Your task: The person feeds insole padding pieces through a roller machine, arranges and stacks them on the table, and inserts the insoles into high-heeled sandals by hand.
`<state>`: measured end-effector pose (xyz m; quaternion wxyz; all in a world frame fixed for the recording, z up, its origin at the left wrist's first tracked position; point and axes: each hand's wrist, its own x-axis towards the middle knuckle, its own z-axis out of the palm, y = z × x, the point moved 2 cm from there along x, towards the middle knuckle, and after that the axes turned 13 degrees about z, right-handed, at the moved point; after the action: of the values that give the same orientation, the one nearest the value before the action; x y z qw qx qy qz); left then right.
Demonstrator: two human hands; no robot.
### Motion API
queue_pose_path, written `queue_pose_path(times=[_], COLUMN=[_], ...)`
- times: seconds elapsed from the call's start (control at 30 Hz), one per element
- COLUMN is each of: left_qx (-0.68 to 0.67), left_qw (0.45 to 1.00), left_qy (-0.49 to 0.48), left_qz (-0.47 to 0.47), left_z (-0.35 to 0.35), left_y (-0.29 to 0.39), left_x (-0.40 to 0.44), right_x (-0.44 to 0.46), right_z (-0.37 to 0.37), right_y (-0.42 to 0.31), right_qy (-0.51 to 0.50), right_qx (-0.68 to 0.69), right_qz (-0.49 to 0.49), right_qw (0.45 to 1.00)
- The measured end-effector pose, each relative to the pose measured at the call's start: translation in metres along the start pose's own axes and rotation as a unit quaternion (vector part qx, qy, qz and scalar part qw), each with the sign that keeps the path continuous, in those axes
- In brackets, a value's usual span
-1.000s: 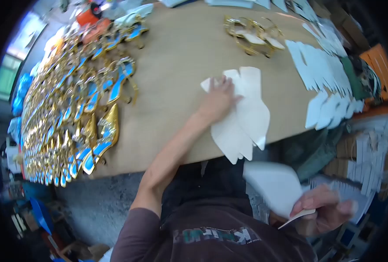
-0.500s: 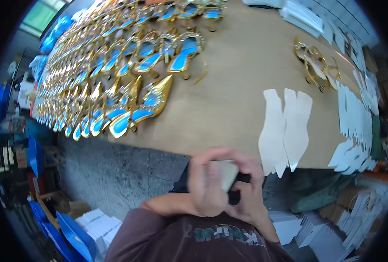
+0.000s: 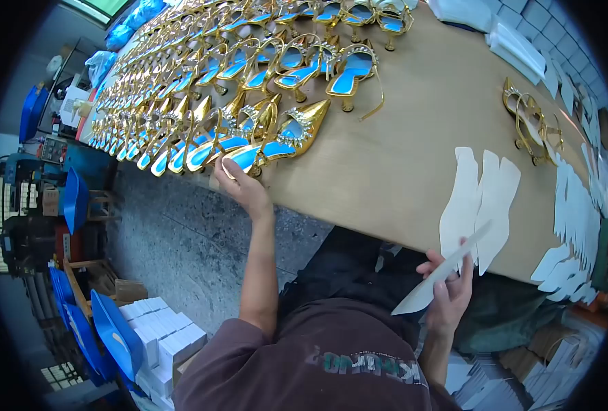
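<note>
My left hand [image 3: 243, 188] is at the table's front edge, its fingers closed on the heel end of a gold pointed shoe [image 3: 297, 133] with a blue inside, the nearest of its row. In my right hand [image 3: 448, 291], over the table's front edge, a thin white insole [image 3: 437, 275] is held between thumb and fingers, tilted up. Just beyond it, white insole pieces [image 3: 459, 205] lie on the brown table [image 3: 400, 164].
Rows of gold shoes [image 3: 249, 68] cover the left of the table. A gold pair [image 3: 528, 123] stands at the right, near more white pieces [image 3: 571, 212]. Blue chairs [image 3: 117, 335] and stacked white boxes [image 3: 163, 342] are at lower left.
My hands, together near my body half a second ago, have moved apart. My left hand has gone left to the gold shoe and taken hold of it. The view has turned left.
</note>
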<state>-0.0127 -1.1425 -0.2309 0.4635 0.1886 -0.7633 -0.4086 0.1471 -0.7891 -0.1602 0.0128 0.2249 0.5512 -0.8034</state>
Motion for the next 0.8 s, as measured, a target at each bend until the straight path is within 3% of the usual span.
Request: queue_pose_path(times=[0.07,0.13,0.2,0.23,0.3,0.37,0.4,0.47,0.67,0.73,0.8], left_qx=[0.028,0.027,-0.178,-0.178,-0.252,-0.291,-0.374,-0.412,-0.321,-0.386,-0.447], left_qw=[0.999,0.989,0.949,0.951,0.877,0.834,0.778,0.692,0.676,0.647,0.617], left_qy=[0.019,-0.008,-0.111,-0.127,-0.332,-0.447,-0.501,-0.581,-0.663,-0.649,-0.613], left_qz=[0.028,0.147,0.234,0.219,0.239,0.145,0.071,-0.113,0.003,-0.104,-0.208], left_z=[-0.004,-0.030,-0.050,-0.046,-0.001,0.055,0.079,0.115,0.124,0.127,0.129], left_y=[0.015,0.055,0.081,0.096,0.118,0.109,0.109,0.091,0.101,0.108,0.110], left_x=[-0.006,-0.008,0.008,0.009,0.005,-0.031,-0.048,-0.071,-0.061,-0.061,-0.065], right_x=[-0.010,-0.011,-0.014,-0.020,-0.029,-0.018,-0.018,-0.012,-0.004,0.028,0.060], right_z=[-0.019,-0.034,-0.040,-0.044,-0.052,-0.024,-0.029,-0.036,-0.046,-0.016,0.018], right_y=[-0.007,-0.013,-0.015,-0.017,-0.021,-0.034,-0.037,-0.037,-0.028,-0.029,-0.031], right_qy=[-0.028,-0.050,-0.020,-0.002,0.039,0.038,0.055,0.013,-0.004,-0.018,-0.044], right_qx=[-0.018,-0.039,-0.087,-0.135,-0.229,-0.266,-0.272,-0.355,-0.391,-0.388,-0.420], right_qz=[-0.026,-0.059,-0.073,-0.079,-0.095,-0.110,-0.100,-0.018,0.051,0.046,-0.042], right_qw=[0.999,0.996,0.993,0.988,0.968,0.957,0.956,0.935,0.919,0.921,0.905])
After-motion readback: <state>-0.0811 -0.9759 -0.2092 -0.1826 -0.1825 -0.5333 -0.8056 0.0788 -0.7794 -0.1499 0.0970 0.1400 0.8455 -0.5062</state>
